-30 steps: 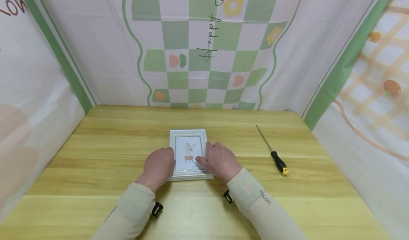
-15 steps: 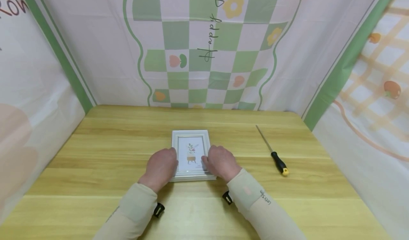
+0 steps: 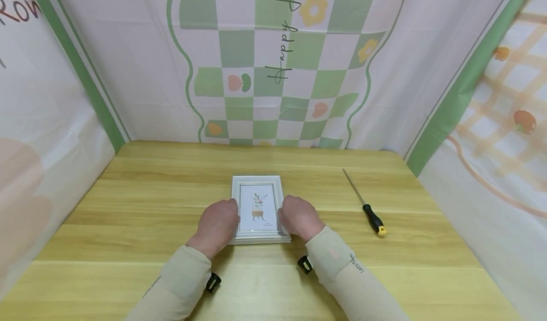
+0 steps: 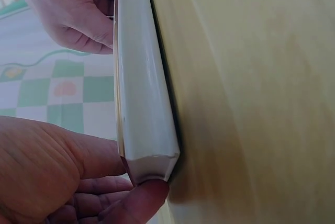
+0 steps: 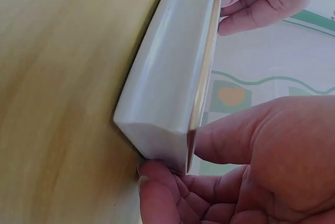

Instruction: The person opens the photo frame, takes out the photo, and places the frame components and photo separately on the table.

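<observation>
A white picture frame (image 3: 260, 238) lies face up on the wooden table, showing a drawing of a potted plant behind its pane. At its left side, my left hand (image 3: 215, 223) grips the edge; in the left wrist view the thumb of my left hand (image 4: 36, 166) is on one face and a fingertip at the frame's edge. The right edge is held by my right hand (image 3: 299, 216). Seen from the right wrist, the thumb of that right hand (image 5: 288, 150) presses one face while curled fingers meet the side. Most fingertips are hidden in the head view.
To the right, a screwdriver (image 3: 367, 212) with a black and yellow handle lies on the table (image 3: 141, 207), its shaft pointing away. Printed cloth (image 3: 149, 74) hangs behind the table and on both sides.
The picture frame has shifted slightly to the right with both hands. My right thumb has drawn back from over the picture to the frame's right edge. The screwdriver stays put.
</observation>
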